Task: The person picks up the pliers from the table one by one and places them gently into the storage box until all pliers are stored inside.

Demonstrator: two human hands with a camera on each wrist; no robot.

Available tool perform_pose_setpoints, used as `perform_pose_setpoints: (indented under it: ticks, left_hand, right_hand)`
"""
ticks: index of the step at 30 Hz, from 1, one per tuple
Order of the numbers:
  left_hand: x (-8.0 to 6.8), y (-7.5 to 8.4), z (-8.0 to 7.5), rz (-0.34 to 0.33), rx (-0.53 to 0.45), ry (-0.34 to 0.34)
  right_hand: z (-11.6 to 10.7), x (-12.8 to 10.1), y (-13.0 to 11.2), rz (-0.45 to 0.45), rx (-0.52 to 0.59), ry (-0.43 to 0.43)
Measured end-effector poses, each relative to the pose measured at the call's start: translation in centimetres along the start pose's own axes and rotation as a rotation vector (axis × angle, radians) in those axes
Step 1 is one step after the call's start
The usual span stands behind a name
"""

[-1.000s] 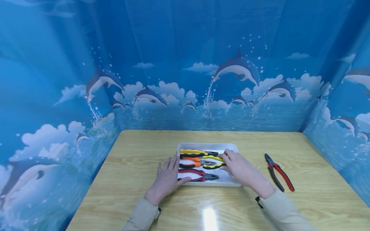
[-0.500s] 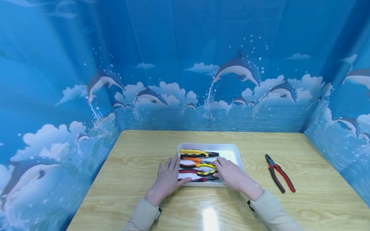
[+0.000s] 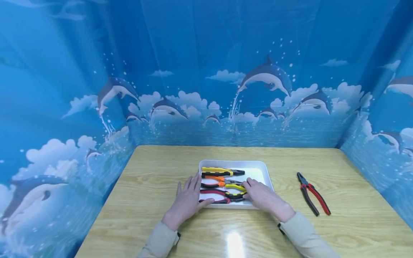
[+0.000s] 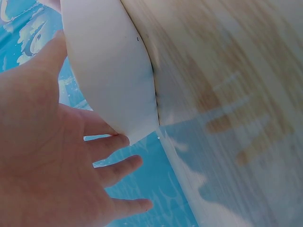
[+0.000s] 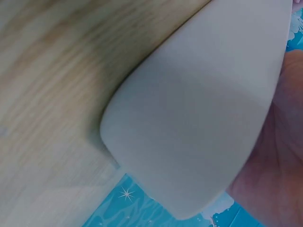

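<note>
My right hand pinches the yellow pliers, lying crosswise mid-frame in the tray; left hand rests flat, released.

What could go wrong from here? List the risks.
1. The pliers crowd the left of the white tray; the yellow-and-black pliers under the right hand overlap the red pliers, so handles may snag.
2. The left hand only rests against the tray's edge; the tray could slide.

The right hand covers the jaw ends of the lower pliers in the white tray. Both wrist views show only blurred tray wall; fingers are cut off.
</note>
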State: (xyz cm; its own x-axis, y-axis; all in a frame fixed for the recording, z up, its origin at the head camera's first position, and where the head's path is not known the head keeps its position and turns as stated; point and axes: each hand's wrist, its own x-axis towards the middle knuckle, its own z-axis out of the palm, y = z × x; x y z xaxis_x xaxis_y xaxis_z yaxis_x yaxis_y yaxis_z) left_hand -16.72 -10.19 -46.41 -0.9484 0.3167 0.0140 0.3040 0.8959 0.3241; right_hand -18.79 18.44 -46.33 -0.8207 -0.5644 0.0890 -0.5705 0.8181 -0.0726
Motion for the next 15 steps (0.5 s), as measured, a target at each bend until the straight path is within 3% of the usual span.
perform_pose_setpoints:
  ticks: [10,15]
  left_hand:
    - [0.0,-0.1,0.1,-0.015,-0.006,-0.007]
    - [0.1,-0.2,0.1,-0.021,-0.014,-0.014]
  right_hand:
    - [-1.1,-0.1,-0.4,0.02,0.028,-0.092]
    - [-1.4,-0.3,-0.4,-0.002,0.033,-0.086]
